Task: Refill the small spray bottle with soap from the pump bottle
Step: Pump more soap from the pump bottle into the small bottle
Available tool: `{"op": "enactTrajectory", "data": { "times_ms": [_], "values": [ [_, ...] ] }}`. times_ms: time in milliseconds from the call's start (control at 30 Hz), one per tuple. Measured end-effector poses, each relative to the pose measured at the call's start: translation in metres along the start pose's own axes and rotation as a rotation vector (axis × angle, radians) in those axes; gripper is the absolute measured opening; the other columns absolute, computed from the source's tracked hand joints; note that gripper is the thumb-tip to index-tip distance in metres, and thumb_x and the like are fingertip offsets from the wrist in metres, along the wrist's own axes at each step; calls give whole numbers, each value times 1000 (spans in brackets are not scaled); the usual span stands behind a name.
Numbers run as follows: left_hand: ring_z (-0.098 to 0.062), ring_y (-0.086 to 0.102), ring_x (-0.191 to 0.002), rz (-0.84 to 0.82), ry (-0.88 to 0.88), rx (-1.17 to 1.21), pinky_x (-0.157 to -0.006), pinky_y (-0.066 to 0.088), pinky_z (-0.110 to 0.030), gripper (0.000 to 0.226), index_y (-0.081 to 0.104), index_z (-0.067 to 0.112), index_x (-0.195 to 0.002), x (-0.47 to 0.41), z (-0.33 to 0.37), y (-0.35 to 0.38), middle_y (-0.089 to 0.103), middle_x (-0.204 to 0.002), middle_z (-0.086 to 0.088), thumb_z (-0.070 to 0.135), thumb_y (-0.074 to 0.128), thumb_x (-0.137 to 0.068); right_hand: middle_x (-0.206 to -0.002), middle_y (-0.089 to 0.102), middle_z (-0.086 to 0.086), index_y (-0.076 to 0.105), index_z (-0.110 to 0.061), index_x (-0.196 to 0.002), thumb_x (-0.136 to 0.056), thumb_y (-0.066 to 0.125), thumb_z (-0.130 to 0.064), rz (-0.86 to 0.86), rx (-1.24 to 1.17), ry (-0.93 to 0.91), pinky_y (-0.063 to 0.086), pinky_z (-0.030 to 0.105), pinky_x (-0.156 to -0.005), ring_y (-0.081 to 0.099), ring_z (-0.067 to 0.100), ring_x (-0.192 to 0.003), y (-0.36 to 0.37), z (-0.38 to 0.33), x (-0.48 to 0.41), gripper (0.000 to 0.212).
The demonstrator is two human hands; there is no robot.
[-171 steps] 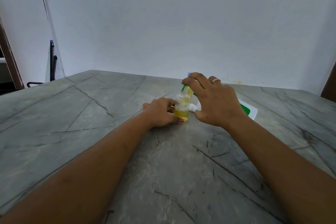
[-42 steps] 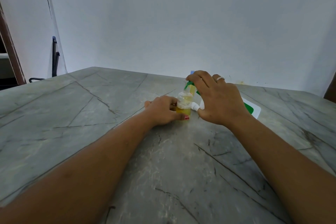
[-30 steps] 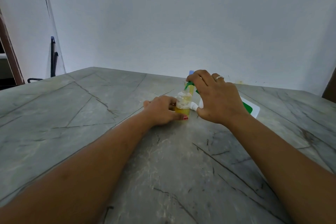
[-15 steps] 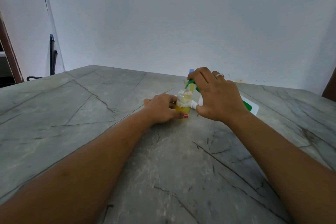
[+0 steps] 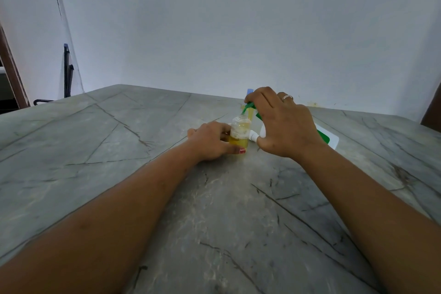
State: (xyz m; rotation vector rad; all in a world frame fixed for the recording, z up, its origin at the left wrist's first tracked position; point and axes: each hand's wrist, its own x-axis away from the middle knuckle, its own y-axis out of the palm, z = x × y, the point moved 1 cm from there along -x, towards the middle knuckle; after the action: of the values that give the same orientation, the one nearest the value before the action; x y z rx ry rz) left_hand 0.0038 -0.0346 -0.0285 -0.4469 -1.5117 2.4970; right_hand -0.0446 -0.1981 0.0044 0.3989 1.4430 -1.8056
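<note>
Grey veined stone table [image 5: 119,141] under a pale wall. Small spray bottle [image 5: 239,132] stands upright mid-table, uncapped, yellow soap in its lower part. Left hand [image 5: 210,141] clasps its base. Just right of it, right hand [image 5: 284,124] presses on the pump bottle's green nozzle [image 5: 247,108] above its mouth; pump bottle mostly hidden

A grey veined stone table [image 5: 119,150] is filling the foreground; a dark chair [image 5: 68,71] is standing at ten o'clock.
</note>
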Motion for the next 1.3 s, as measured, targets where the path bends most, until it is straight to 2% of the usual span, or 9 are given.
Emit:
{"op": "enactTrajectory", "data": {
  "times_ms": [167,400,467,600,733,867,1000,1167,1300],
  "values": [
    [-18,54,-114,1,-2,19,-102,40,-46,67,47,28,-135,-1,0,1,59,-128,3,58,63,-77,-119,47,-2,39,-26,-121,-59,76,-37,-6,4,11,33,26,-55,55,24,-91,1,-3,-1,73],
    [-17,54,-116,-2,-8,49,-104,38,-47,66,48,28,-134,0,-1,1,59,-129,4,59,63,-77,-138,38,-2,26,-27,-140,-64,70,-36,-46,76,2,48,31,-57,54,29,-102,0,-4,0,88],
    [-16,54,-116,-1,-6,49,-104,37,-47,66,48,28,-133,0,-1,0,59,-128,5,59,63,-77,-135,40,-2,30,-28,-135,-63,72,-36,-46,59,5,48,31,-57,53,28,-100,0,-3,0,84],
    [-16,54,-116,1,-2,47,-104,37,-46,66,48,28,-134,0,-1,1,59,-128,4,57,64,-77,-121,45,-3,37,-28,-122,-60,74,-36,-32,7,15,38,27,-54,53,24,-93,0,-2,-2,74],
    [-16,54,-114,6,4,41,-103,39,-46,66,49,29,-133,0,-2,1,60,-126,5,59,64,-76,-119,46,-3,36,-28,-121,-59,75,-37,-14,4,13,39,26,-54,54,24,-92,2,-3,-3,74],
    [-17,54,-114,0,-8,50,-103,38,-46,65,49,27,-133,-1,-2,1,60,-127,4,58,63,-77,-131,42,-2,31,-27,-132,-62,72,-36,-34,50,1,47,30,-58,55,26,-98,2,-4,-1,81],
    [-17,54,-115,0,-4,42,-104,38,-47,65,48,27,-133,-1,-1,2,59,-127,4,58,62,-78,-141,35,-2,18,-29,-143,-66,69,-38,-65,79,9,53,34,-62,52,28,-106,1,-4,-1,92],
    [-17,54,-115,-3,-4,24,-103,38,-46,66,47,28,-134,-2,-2,2,59,-128,4,59,62,-78,-131,41,-2,28,-30,-128,-64,72,-38,-47,48,3,52,33,-59,54,27,-98,1,-3,-1,78],
    [-17,54,-115,-1,-3,7,-103,38,-46,65,46,28,-135,-2,-1,2,59,-128,4,58,61,-79,-123,44,-2,31,-30,-122,-61,74,-40,-41,34,14,51,32,-58,54,25,-95,4,-1,-2,75]
  ]
}}
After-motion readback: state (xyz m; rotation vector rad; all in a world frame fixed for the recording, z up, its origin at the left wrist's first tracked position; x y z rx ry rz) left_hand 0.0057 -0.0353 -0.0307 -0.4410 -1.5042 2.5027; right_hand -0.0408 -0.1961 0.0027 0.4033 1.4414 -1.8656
